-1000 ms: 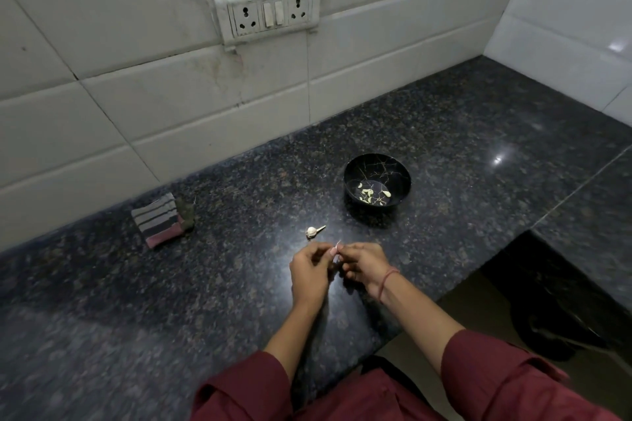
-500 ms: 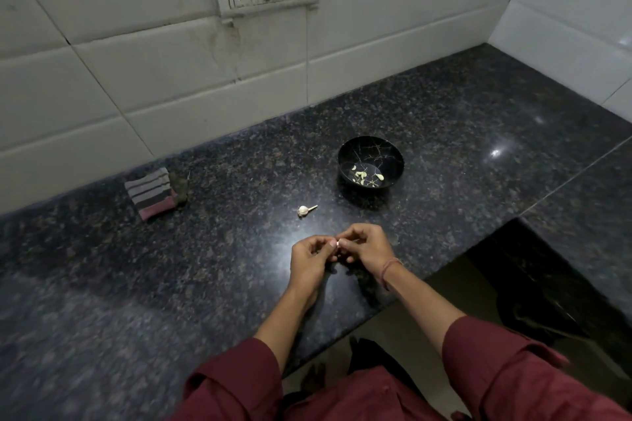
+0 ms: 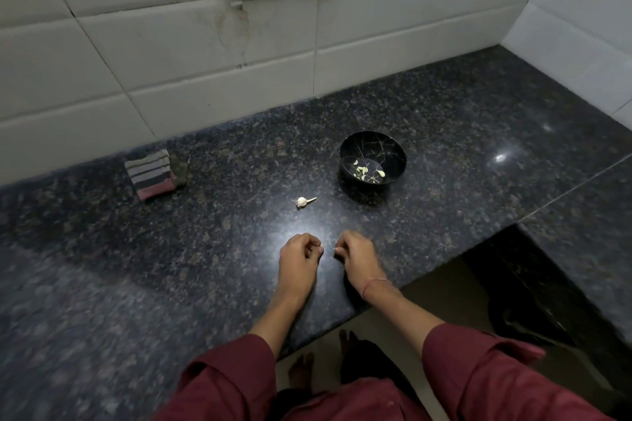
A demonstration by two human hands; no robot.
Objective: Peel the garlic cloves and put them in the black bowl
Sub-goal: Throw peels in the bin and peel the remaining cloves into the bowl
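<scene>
Peeled cloves [image 3: 361, 169] lie in the black bowl [image 3: 393, 147]; one garlic piece [image 3: 301, 201] awaits. Left hand [image 3: 297, 258] and right hand [image 3: 357, 258]: fingers curled, contents unclear

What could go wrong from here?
1. The left hand and right hand hover close to the front edge of the dark speckled granite counter; anything slipping from them could drop to the floor.
2. The small white garlic head lies loose; a reach toward the round black bowl might knock it.
</scene>
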